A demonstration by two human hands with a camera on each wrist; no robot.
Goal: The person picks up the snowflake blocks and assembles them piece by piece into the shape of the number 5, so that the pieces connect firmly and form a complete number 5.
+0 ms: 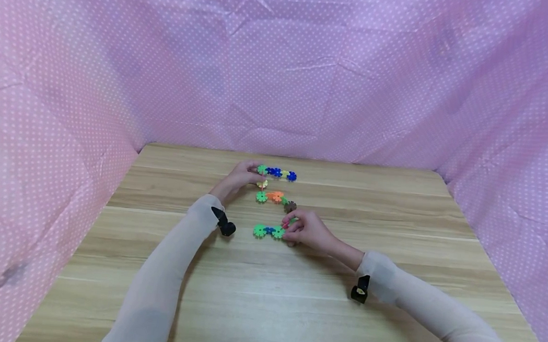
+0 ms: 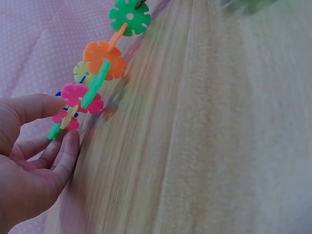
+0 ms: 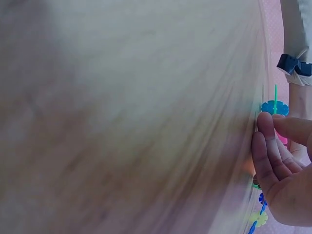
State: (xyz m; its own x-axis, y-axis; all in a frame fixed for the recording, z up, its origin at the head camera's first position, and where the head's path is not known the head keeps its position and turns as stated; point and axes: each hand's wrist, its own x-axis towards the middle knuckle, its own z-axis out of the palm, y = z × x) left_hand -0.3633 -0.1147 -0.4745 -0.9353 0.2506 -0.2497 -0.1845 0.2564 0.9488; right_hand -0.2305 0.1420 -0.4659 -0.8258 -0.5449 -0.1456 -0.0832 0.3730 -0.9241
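Observation:
Interlocking flower-shaped plastic discs form a bent chain on the table, with a top row of blue discs (image 1: 277, 172), a middle row with an orange disc (image 1: 277, 196) and a bottom row with a green disc (image 1: 260, 231). At the chain's upper left, my left hand (image 1: 243, 176) pinches it between thumb and fingers, beside a pink disc (image 2: 74, 93) in the left wrist view. My right hand (image 1: 311, 231) pinches the lower right bend by a green disc, its fingertips covering part of it. A teal disc (image 3: 274, 107) shows past the fingers in the right wrist view.
The wood-grain table (image 1: 265, 306) spreads around the chain. Pink dotted cloth (image 1: 279, 77) hangs behind it and along both sides. Each wrist carries a small black camera, such as the one on the left wrist (image 1: 225, 225).

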